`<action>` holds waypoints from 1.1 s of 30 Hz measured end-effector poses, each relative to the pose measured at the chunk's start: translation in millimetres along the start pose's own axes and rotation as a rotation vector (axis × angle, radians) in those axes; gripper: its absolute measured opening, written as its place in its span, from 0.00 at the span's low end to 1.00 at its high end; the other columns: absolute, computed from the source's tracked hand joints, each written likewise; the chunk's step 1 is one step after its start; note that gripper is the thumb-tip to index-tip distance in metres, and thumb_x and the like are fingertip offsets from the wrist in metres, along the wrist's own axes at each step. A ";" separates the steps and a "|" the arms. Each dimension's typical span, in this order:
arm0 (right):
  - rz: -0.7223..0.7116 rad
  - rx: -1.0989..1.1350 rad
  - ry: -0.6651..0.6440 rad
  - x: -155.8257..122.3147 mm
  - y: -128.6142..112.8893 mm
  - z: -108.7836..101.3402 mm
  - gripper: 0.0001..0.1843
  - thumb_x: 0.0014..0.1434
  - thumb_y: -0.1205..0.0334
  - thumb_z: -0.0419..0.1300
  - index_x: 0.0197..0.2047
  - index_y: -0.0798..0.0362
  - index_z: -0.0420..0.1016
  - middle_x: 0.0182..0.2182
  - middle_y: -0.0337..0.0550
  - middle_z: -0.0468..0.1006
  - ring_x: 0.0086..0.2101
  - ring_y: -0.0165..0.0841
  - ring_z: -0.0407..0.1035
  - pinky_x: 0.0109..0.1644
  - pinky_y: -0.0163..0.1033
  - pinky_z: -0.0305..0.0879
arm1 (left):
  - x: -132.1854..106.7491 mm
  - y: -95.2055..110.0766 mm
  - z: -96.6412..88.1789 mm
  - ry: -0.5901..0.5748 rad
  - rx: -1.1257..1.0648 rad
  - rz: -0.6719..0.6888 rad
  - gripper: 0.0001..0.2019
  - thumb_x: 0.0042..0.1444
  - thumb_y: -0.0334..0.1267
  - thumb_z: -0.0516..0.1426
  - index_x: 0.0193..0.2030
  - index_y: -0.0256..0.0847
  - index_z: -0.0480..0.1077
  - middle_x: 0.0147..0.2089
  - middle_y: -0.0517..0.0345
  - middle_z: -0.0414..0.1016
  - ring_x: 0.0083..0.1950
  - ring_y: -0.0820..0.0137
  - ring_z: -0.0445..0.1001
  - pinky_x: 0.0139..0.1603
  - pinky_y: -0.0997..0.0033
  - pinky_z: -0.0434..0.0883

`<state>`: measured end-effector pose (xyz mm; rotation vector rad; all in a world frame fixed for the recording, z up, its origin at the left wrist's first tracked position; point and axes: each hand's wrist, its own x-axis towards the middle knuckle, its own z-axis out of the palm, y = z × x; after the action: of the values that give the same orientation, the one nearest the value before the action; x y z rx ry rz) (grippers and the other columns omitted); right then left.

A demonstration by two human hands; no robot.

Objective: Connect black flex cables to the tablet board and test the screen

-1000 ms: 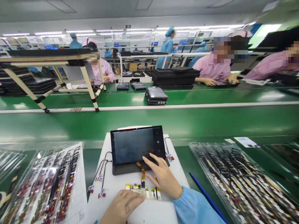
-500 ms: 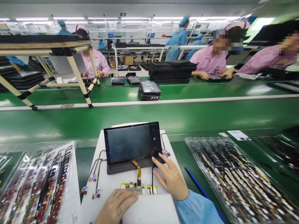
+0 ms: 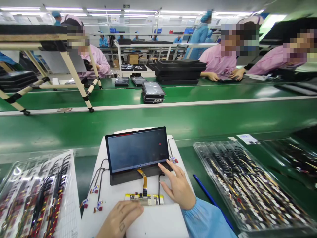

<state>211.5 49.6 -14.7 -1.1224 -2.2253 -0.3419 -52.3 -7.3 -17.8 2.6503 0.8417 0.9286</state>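
Note:
A tablet-like display leans on a white stand in front of me, its screen lit dark grey with a red dot at the right. An orange flex cable runs from its lower edge to a narrow circuit board. My right hand is open, fingers spread, with the fingertips at the screen's lower right corner; whether they touch it I cannot tell. My left hand lies flat, fingers together, on the white block, its fingertips beside the board. The board's near edge is hidden by the block.
Small parts on black cables lie left of the display. Clear trays of cabled parts stand at left and right. A blue stick lies right of my sleeve. Across the green bench, people in pink work beside stacked devices.
On the screen, a red bar and a row of icons have appeared, and the round icon at right is now a red dot. Both hands stay nearly in place; the view has shifted slightly.

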 end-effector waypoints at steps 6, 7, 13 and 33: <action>-0.026 0.050 -0.009 7.2 -5.4 2.4 0.21 0.68 0.60 0.42 0.61 0.59 0.54 0.52 0.45 0.68 0.56 0.43 0.54 0.51 0.48 0.59 | 3.1 2.0 -1.2 0.004 -0.002 -0.012 0.29 0.62 0.50 0.49 0.65 0.38 0.51 0.47 0.47 0.77 0.47 0.66 0.75 0.47 0.69 0.73; -0.019 0.059 0.010 9.0 -6.3 1.2 0.20 0.68 0.61 0.42 0.61 0.58 0.54 0.51 0.44 0.68 0.56 0.43 0.55 0.50 0.47 0.59 | 4.1 2.8 -1.2 0.024 0.000 -0.018 0.28 0.62 0.48 0.50 0.65 0.38 0.52 0.46 0.48 0.77 0.47 0.66 0.75 0.47 0.69 0.73; 0.187 0.141 0.179 9.7 -2.3 -13.5 0.20 0.65 0.67 0.45 0.60 0.51 0.55 0.47 0.46 0.71 0.49 0.38 0.64 0.47 0.45 0.65 | -20.7 2.2 -4.3 0.052 0.074 -0.110 0.25 0.58 0.43 0.55 0.61 0.39 0.58 0.48 0.46 0.75 0.50 0.64 0.74 0.49 0.67 0.73; 0.368 0.524 -0.092 -45.1 -69.9 -37.1 0.08 0.65 0.67 0.49 0.44 0.50 0.68 0.36 0.43 0.71 0.37 0.34 0.66 0.38 0.38 0.70 | 48.2 76.2 25.6 0.076 0.328 -0.438 0.10 0.54 0.26 0.47 0.27 0.42 0.63 0.23 0.60 0.67 0.24 0.69 0.69 0.25 0.71 0.66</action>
<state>191.4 -39.2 -11.1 -1.2250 -1.9556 0.4300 28.6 -41.6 14.7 2.5196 1.6334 0.8344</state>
